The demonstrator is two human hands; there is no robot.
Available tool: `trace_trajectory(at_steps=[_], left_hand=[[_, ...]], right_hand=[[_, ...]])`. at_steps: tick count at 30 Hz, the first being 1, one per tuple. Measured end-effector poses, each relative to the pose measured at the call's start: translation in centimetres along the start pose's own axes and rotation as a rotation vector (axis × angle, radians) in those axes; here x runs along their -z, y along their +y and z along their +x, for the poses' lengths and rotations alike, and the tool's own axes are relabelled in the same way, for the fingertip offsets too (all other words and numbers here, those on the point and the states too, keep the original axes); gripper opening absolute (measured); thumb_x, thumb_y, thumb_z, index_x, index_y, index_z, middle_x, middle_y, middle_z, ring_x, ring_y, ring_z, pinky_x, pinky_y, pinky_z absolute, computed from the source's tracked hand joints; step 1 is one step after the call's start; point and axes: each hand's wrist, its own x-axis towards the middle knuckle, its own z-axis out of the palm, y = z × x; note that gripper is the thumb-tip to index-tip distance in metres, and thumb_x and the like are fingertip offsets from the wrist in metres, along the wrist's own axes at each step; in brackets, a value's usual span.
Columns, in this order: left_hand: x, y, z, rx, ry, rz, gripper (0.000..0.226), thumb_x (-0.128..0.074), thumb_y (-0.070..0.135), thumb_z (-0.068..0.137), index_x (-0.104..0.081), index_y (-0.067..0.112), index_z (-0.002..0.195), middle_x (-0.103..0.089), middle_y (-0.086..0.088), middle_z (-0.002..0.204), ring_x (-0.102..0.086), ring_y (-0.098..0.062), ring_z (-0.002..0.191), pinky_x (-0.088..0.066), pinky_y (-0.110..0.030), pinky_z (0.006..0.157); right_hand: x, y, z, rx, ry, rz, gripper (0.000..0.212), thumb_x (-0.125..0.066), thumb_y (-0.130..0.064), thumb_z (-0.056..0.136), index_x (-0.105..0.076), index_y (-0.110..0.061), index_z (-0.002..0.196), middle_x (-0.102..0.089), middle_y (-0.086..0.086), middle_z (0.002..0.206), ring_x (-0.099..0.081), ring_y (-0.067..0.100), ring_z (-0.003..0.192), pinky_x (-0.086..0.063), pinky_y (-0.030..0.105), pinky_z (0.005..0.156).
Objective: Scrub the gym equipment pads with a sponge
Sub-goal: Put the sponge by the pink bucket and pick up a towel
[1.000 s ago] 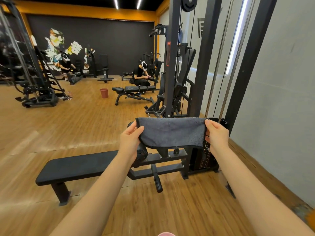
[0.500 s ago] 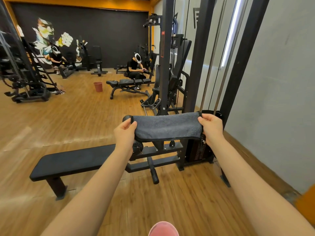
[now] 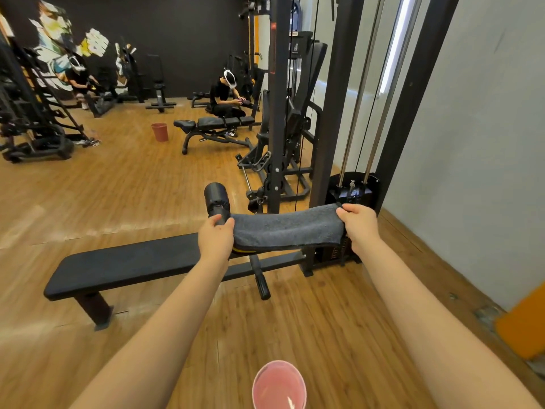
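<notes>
Both bare arms reach forward, and the left hand [image 3: 216, 238] and the right hand [image 3: 357, 224] each pinch one end of a grey terry-cloth towel [image 3: 285, 230] stretched flat between them. Just past the left hand stands a black cylindrical roller pad [image 3: 217, 199], and below the towel a long black padded bench [image 3: 124, 265] runs leftward over the brown wood-plank floor [image 3: 126, 184]. Farther back a reddish-brown plastic bucket [image 3: 160, 132] sits on the floor beside a black adjustable bench [image 3: 215, 125].
</notes>
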Motion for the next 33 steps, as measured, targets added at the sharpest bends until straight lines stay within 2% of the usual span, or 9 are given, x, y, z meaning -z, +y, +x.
trace_trajectory(at_steps=[2,6,10,13,18,21,27,30,33], left_hand=[[0.0,-0.8,0.4,0.131,-0.078,-0.008,0.038,-0.054,0.016,0.096,-0.052,0.007,0.133,-0.057,-0.01,0.128,-0.056,-0.026,0.112,-0.05,-0.037,0.091],[0.3,-2.2,0.0,0.327,-0.151,-0.118,0.034,-0.055,0.006,0.094,-0.054,0.002,0.128,-0.06,-0.017,0.122,-0.059,-0.03,0.105,-0.05,-0.037,0.079],[-0.1,-3.1,-1.4,0.293,-0.186,-0.12,0.029,-0.055,0.006,0.094,-0.057,0.005,0.122,-0.059,-0.012,0.12,-0.055,-0.027,0.106,-0.048,-0.038,0.086],[-0.8,-4.0,-2.5,0.236,-0.173,-0.091,0.015,-0.057,0.007,0.093,-0.063,0.013,0.104,-0.059,-0.009,0.118,-0.052,-0.024,0.106,-0.046,-0.038,0.093],[-2.3,-4.9,-4.5,0.191,-0.192,-0.113,0.016,-0.059,0.006,0.092,-0.066,0.016,0.102,-0.066,-0.006,0.105,-0.06,-0.023,0.098,-0.052,-0.031,0.074],[-2.9,-4.8,-5.6,0.155,-0.226,-0.138,0.023,-0.059,0.002,0.091,-0.061,0.024,0.087,-0.065,0.001,0.092,-0.062,-0.014,0.086,-0.053,-0.026,0.07],[-3.5,-4.9,-7.5,0.042,-0.347,-0.089,0.031,-0.057,-0.004,0.088,-0.064,0.024,0.102,-0.066,0.001,0.099,-0.065,-0.013,0.092,-0.056,-0.026,0.075],[-3.5,-4.7,-8.0,-0.013,-0.349,-0.112,0.033,-0.056,-0.005,0.088,-0.065,0.02,0.108,-0.066,0.005,0.097,-0.063,-0.006,0.089,-0.053,-0.015,0.064],[-3.5,-4.7,-8.5,-0.051,-0.33,-0.12,0.032,-0.056,-0.004,0.089,-0.065,0.019,0.109,-0.066,0.007,0.094,-0.063,-0.006,0.087,-0.051,-0.014,0.062]], right_hand=[[0.1,0.9,0.0,-0.097,-0.064,0.018,0.034,-0.057,-0.011,0.091,-0.056,-0.005,0.124,-0.057,0.012,0.125,-0.051,0.029,0.116,-0.043,0.043,0.1],[0.2,2.8,-0.6,-0.178,-0.13,0.015,0.029,-0.056,-0.007,0.091,-0.057,-0.005,0.12,-0.057,0.008,0.114,-0.052,0.03,0.113,-0.044,0.047,0.098],[-0.2,3.9,-2.0,-0.109,-0.143,-0.065,0.01,-0.06,-0.01,0.088,-0.061,-0.015,0.097,-0.059,0.002,0.099,-0.053,0.022,0.101,-0.049,0.038,0.089],[-1.1,4.7,-3.2,-0.07,-0.149,-0.087,0.012,-0.063,-0.011,0.086,-0.06,-0.022,0.085,-0.06,0.0,0.093,-0.056,0.02,0.096,-0.051,0.039,0.086],[-3.3,5.4,-4.8,-0.082,-0.181,-0.099,0.021,-0.069,-0.013,0.081,-0.061,-0.03,0.071,-0.065,-0.001,0.091,-0.062,0.021,0.095,-0.054,0.043,0.085],[-4.0,5.5,-5.8,-0.071,-0.228,-0.114,0.012,-0.068,-0.015,0.082,-0.065,-0.026,0.079,-0.066,-0.001,0.09,-0.064,0.019,0.091,-0.056,0.04,0.082],[-4.4,5.0,-7.4,-0.034,-0.258,-0.086,0.011,-0.065,-0.012,0.082,-0.07,-0.021,0.086,-0.069,0.003,0.089,-0.067,0.02,0.087,-0.056,0.043,0.079],[-4.1,4.9,-7.7,-0.047,-0.262,-0.056,0.015,-0.063,-0.011,0.085,-0.069,-0.015,0.098,-0.069,0.004,0.093,-0.067,0.02,0.088,-0.057,0.041,0.079],[-3.9,4.8,-8.1,-0.058,-0.265,-0.035,0.019,-0.062,-0.009,0.086,-0.069,-0.012,0.104,-0.069,0.007,0.098,-0.067,0.02,0.09,-0.057,0.039,0.079]])
